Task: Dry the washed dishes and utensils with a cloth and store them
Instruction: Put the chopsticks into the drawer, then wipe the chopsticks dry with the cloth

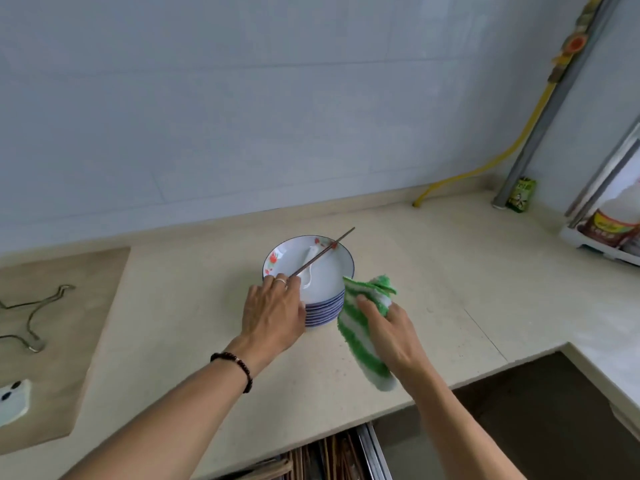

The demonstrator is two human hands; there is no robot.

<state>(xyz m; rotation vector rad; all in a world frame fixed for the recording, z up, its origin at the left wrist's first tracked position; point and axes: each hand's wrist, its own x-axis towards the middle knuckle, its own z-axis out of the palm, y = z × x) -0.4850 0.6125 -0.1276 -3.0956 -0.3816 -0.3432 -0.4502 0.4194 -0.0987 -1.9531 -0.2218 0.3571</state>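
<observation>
Her left hand (273, 311) pinches a thin brown wooden chopstick (323, 252) above the stacked blue-rimmed white plates (323, 308), seemingly for wiping; her right hand (389, 327) clutches the green-and-white striped cloth (360, 329).

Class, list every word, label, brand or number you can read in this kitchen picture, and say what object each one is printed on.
No text can be read with certainty.
Green packet beside the pipe: printed marks, too blurred to read.
Bottle in the white rack at the right: red and yellow label, lettering too blurred to read.
Stack of plates, striped cloth, chopsticks: no writing, only a flower pattern on the top plate.
</observation>
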